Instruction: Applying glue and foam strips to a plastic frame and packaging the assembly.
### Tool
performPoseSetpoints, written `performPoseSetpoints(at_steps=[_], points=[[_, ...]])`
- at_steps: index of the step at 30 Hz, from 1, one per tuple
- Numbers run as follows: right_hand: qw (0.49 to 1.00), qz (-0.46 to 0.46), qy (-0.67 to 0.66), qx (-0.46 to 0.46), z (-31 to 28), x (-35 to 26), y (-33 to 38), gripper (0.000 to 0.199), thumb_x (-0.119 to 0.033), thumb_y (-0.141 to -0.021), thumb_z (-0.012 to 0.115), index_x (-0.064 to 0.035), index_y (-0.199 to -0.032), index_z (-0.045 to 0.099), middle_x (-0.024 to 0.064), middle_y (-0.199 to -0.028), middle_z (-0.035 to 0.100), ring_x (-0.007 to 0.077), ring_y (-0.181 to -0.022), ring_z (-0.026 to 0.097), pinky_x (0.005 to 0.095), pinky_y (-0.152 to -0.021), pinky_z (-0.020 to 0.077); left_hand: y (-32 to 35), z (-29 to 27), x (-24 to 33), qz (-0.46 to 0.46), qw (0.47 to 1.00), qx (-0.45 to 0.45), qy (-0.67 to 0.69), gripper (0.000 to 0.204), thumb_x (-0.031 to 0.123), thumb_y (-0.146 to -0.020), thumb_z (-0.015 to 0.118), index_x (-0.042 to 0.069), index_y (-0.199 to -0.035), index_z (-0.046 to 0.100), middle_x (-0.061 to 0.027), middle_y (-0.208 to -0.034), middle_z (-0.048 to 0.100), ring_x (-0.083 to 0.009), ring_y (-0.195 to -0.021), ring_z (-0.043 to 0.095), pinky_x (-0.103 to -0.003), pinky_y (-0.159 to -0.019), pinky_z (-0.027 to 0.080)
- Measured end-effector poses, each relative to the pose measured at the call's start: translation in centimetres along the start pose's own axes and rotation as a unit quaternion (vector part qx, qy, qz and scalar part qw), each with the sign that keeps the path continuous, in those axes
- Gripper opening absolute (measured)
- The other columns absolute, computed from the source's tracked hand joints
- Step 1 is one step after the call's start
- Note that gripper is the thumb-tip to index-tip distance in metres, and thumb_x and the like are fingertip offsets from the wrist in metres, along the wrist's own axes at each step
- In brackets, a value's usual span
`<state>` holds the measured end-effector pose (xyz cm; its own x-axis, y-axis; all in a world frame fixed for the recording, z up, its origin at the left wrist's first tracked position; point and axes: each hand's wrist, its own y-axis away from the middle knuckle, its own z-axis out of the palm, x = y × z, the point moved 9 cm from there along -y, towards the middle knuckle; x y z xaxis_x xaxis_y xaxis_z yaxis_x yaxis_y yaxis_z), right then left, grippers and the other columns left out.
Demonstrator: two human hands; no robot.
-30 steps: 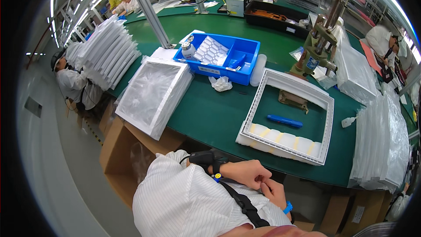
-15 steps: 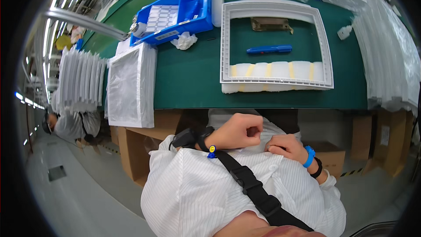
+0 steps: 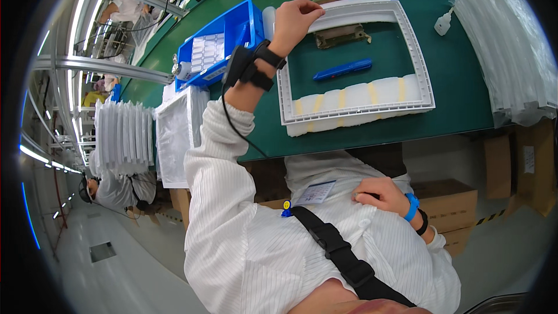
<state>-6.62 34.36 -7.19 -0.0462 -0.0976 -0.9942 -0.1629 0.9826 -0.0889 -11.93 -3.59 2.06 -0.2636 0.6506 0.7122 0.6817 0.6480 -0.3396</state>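
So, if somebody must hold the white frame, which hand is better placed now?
Probably the left hand: it is at the white frame's far left corner, while the right hand lies short of the green table.

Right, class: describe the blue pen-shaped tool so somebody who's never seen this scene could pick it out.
On the green workbench top, find the white rectangular frame with yellow-banded white padding along its near side. Within its opening, between that padding and the brownish metal base, lies the blue pen-shaped tool. It is the only blue thing there, slimmer than the metal base.
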Motion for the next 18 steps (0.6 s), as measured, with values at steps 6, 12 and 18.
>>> performPoseSetpoints(at_steps=[6, 12, 18], points=[[0.999, 0.004, -0.020, 0.026, -1.2, 0.9, 0.6, 0.016, -0.016, -0.089, 0.067, -0.0005, -0.092, 0.069, 0.0114, -0.085, 0.068, 0.0273, -0.074, 0.064, 0.0323, -0.067, 0.0491, -2.1, 2.6, -0.6, 0.076, 0.991, 0.059, -0.088, 0.019, 0.020, -0.078, 0.075, 0.003, -0.087, 0.076, -0.0138, -0.081, 0.071, -0.0223, -0.074, 0.070, -0.031, -0.069, 0.052], [0.999, -0.006, -0.043, 0.026, -1.8, 1.2, 0.3, 0.016, -0.016, -0.090, 0.067, -0.0002, -0.092, 0.068, 0.0112, -0.084, 0.068, 0.0269, -0.074, 0.064, 0.0324, -0.066, 0.0490, -3.3, 3.8, -1.8, 0.039, 0.998, 0.044, -0.021, 0.018, 0.019, -0.078, 0.074, 0.003, -0.087, 0.076, -0.0129, -0.081, 0.070, -0.0230, -0.078, 0.070, -0.033, -0.070, 0.052], [0.998, -0.001, -0.051, 0.024, -2.0, 1.3, 0.0, 0.015, -0.015, -0.090, 0.067, 0.0002, -0.092, 0.068, 0.0115, -0.085, 0.068, 0.0269, -0.074, 0.064, 0.0324, -0.066, 0.0492, -3.2, 4.1, -1.5, 0.051, 0.998, 0.024, -0.027, 0.018, 0.018, -0.078, 0.074, 0.003, -0.087, 0.076, -0.0130, -0.083, 0.070, -0.0237, -0.076, 0.070, -0.032, -0.069, 0.053]])
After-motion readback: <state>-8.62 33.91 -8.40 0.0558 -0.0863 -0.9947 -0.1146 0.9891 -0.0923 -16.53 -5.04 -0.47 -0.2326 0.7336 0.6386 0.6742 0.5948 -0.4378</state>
